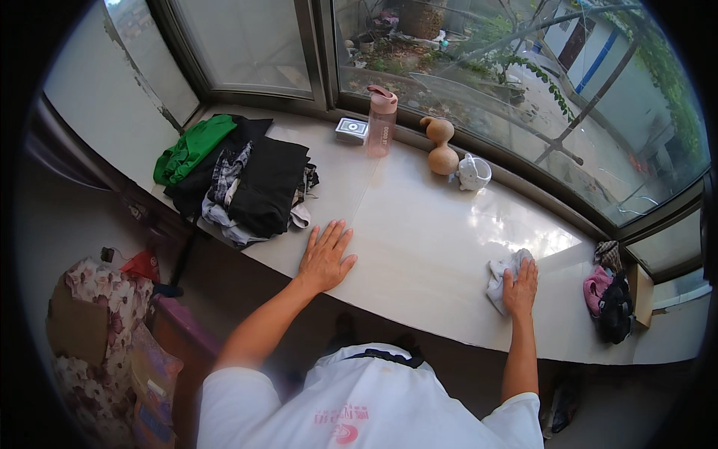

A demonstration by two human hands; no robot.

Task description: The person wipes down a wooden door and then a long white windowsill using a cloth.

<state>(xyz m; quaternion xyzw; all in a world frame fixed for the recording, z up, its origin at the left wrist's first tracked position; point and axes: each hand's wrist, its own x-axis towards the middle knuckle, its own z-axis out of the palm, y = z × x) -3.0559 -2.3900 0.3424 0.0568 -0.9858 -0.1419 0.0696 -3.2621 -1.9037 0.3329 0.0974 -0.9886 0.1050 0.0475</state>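
Note:
My left hand (325, 255) rests palm down on the white windowsill counter (404, 264), close to its front edge, with the fingers spread and nothing held. Under my right hand (521, 283) lies a crumpled whitish cloth (498, 280), pressed against the counter on the right side. Part of the cloth is hidden by the palm and fingers. Left of my left hand sits a pile of folded clothes, with a black garment (269, 182) on top and a green garment (196, 147) behind it.
Along the window stand a pink water bottle (382, 126), a boxed deck of cards (352, 130), a dried gourd (442, 149) and a white ceramic cup (474, 172). At the right end lie a pink cloth item (596, 289), a black bundle (616, 314) and a cardboard box (640, 294).

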